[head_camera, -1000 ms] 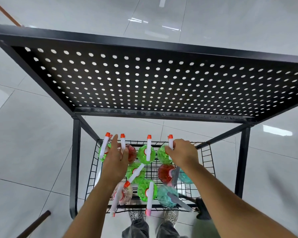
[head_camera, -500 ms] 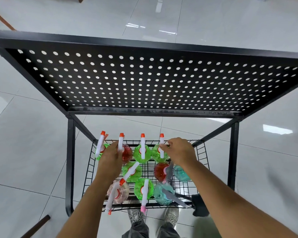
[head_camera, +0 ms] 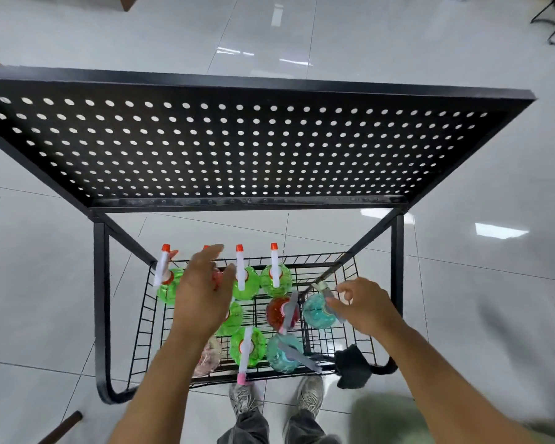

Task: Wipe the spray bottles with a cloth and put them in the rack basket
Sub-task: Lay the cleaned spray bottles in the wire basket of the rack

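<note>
Right hand [head_camera: 364,307] pinching teal bottle [head_camera: 318,310] — wire basket [head_camera: 350,331], glossy tiles

The rack's top shelf [head_camera: 237,149] is black metal with a regular grid of round perforations. The wire basket [head_camera: 350,331] below is black. The spray bottles in it are translucent: bright green [head_camera: 276,280], red [head_camera: 277,310], teal blue [head_camera: 316,310] and pale pink [head_camera: 210,355]. The back-row spray heads are white with orange-red nozzle tips [head_camera: 239,248]; one front head ends in a pink tip [head_camera: 241,378]. A black cloth [head_camera: 351,368] hangs at the basket's corner. The floor [head_camera: 462,43] is glossy pale grey tile.
</note>
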